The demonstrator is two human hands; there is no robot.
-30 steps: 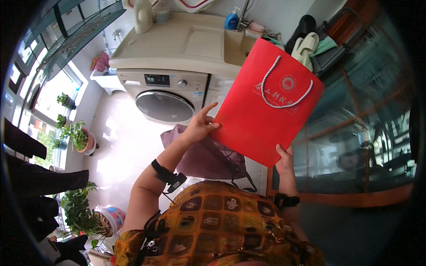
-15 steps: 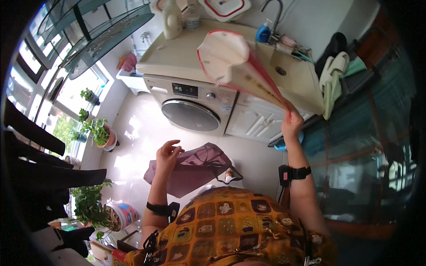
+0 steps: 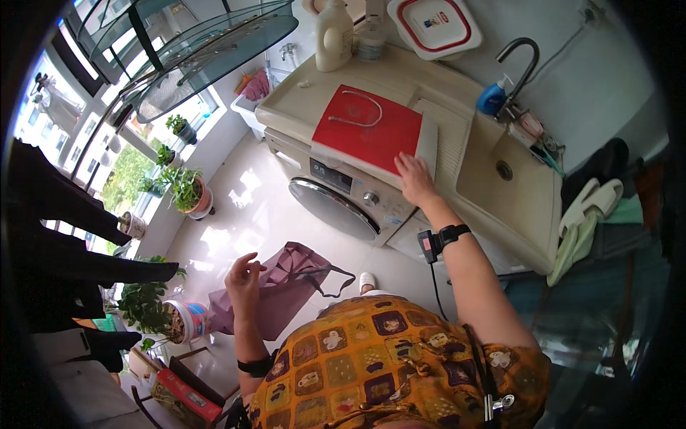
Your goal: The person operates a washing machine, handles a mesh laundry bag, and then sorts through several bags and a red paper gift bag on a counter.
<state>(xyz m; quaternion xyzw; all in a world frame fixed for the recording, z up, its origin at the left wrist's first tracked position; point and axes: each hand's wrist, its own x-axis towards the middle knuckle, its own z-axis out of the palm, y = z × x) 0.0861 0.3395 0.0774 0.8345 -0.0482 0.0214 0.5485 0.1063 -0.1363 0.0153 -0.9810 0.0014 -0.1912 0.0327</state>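
A red paper bag (image 3: pixel 371 129) with a white cord handle (image 3: pixel 359 109) lies flat on the counter above the washing machine, its pale side edge reaching over the counter's front. My right hand (image 3: pixel 416 179) rests on the bag's near right corner, fingers spread and not gripping. Lower left, my left hand (image 3: pixel 244 281) hangs in the air, fingers loosely bent and apart, with nothing visible in it. Beneath it on the floor is a purple cloth bag (image 3: pixel 286 304) with dark straps (image 3: pixel 325 275); the hand covers part of it.
The washing machine (image 3: pixel 332 207) stands under the beige counter (image 3: pixel 286 104), beside a sink (image 3: pixel 493 196) with a dark tap (image 3: pixel 527 53). A detergent jug (image 3: pixel 334 36) and blue pump bottle (image 3: pixel 493 96) stand behind. Potted plants (image 3: pixel 187 191) line the window; dark clothes (image 3: pixel 64 207) hang left.
The paper bag, held up by its corner before, now lies on the counter. My right hand has let go of its grip and lies on it. The view has shifted toward the right.
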